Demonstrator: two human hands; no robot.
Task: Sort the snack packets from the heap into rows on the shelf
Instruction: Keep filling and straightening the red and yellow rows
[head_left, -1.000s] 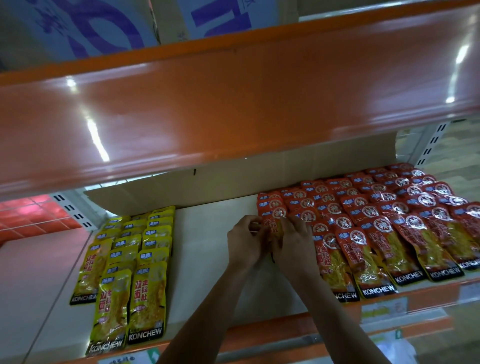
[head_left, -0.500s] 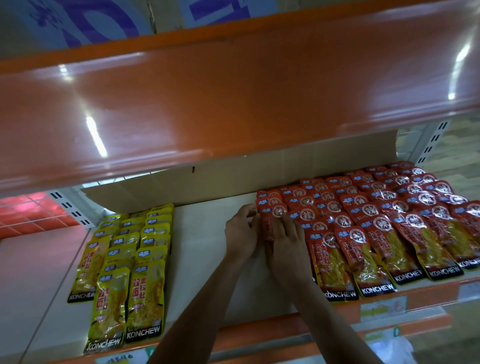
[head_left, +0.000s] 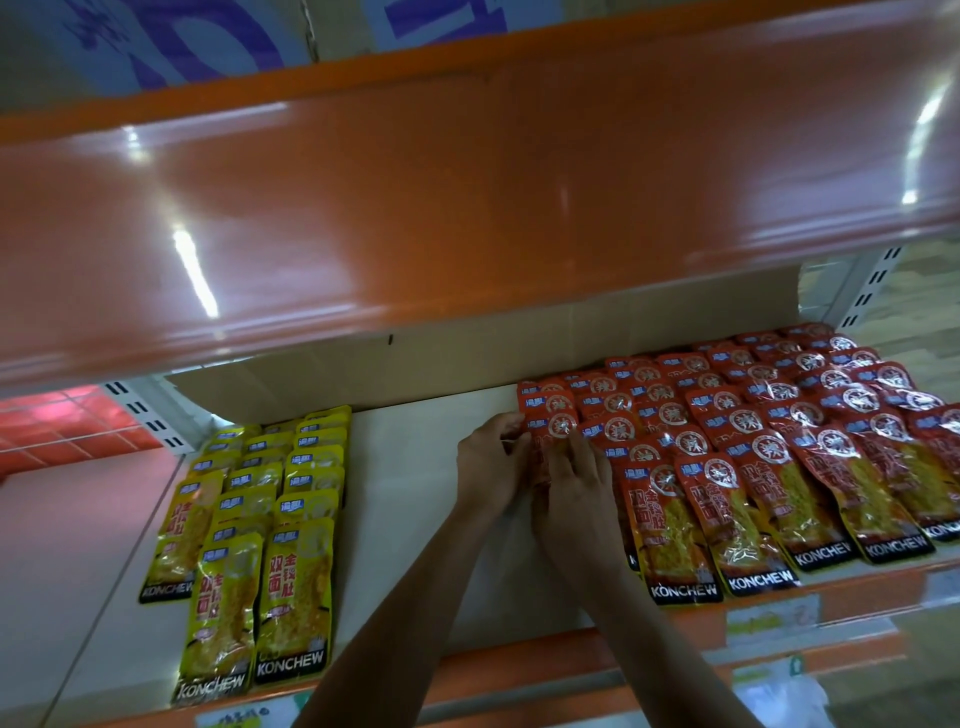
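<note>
- Both hands reach slightly deeper than before — left hand and right hand pinch one red packet
- Risk: dragging it could skew the red rows

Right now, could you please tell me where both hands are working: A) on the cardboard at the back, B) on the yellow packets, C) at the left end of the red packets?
C: the left hand and the right hand both grip a red packet at the left end of the red rows.
</note>
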